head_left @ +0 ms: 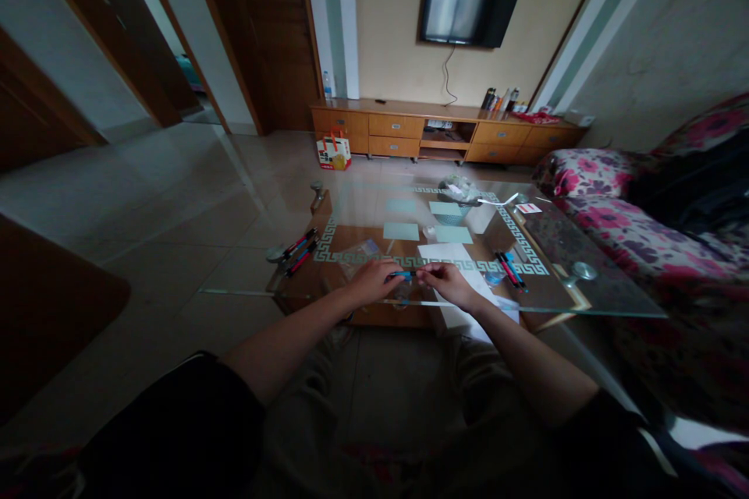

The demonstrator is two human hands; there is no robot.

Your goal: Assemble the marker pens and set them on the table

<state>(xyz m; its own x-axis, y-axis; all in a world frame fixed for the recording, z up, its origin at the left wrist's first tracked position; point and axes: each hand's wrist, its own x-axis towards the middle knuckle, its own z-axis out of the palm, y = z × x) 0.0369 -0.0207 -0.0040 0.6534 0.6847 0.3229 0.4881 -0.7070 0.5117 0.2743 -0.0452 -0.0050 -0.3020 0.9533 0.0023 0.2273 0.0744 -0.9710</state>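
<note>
Head view of two bare hands meeting over the near edge of a glass-topped desk (585,304). The left hand (374,281) is closed around one end of a blue pen (405,274), its fingers curled over the barrel. The right hand (448,281) pinches the other end of the same pen between thumb and fingertips. The pen lies roughly level between the two hands, just above the glass; whether it touches the surface cannot be told.

Directly beyond the right hand, and partly under its wrist, lies a white sheet of paper (445,253). Beyond the left hand rests a clear plastic bag (360,253), its contents too blurred to identify. Well to the left of the left hand, a cluster of red and blue pens (299,248) lies at the desk's edge. Near the right of the right hand, a second, smaller group of pens (510,269) lies on the glass. Farther beyond both hands sit several pale green cards (401,231) and a small basket (453,212).

To the right of the right hand stands a floral sofa (591,195). Far beyond the hands, against the wall, a wooden cabinet (445,132) carries bottles, with a television (471,1) mounted above it.
</note>
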